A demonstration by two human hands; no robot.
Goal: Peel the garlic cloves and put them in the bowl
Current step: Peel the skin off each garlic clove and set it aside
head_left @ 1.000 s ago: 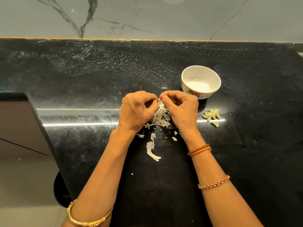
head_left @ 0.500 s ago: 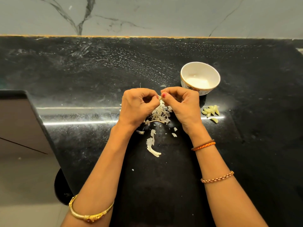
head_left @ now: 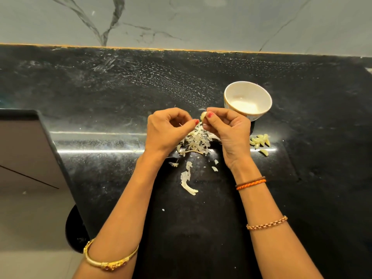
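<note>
Head view: a person works over a dark stone surface (head_left: 100, 198), both hands raised a little above a heap of peels (head_left: 196, 142).
Right grip: the right hand (head_left: 228, 130) pinches a garlic clove (head_left: 203, 116) between thumb and fingertips, its pale tip showing at the nail.
Left grip: the left hand (head_left: 167, 130) has its fingers curled, thumb and forefinger pressed together just beside the clove; it seems to pinch a thin strip of skin, though the strip is too small to be sure.
Bowl: the bowl (head_left: 229, 93) stands just beyond the right hand and looks to hold no cloves.
Peeled cloves: a small cluster (head_left: 259, 140) lies on the surface to the right of the right hand, near the bowl but outside it.
Step, as I judge it: skin is being pulled off the held clove.
Risk of slip: the clove is small and held only at its end, so a hard tug on the skin could flick it onto the surface or into the peels, where it would be hard to find.
Risk of knock: the right knuckles sit near the bowl's rim, so a sudden jerk could nudge or tip it.
Risk of omission: the cluster could be left outside the bowl.
</note>
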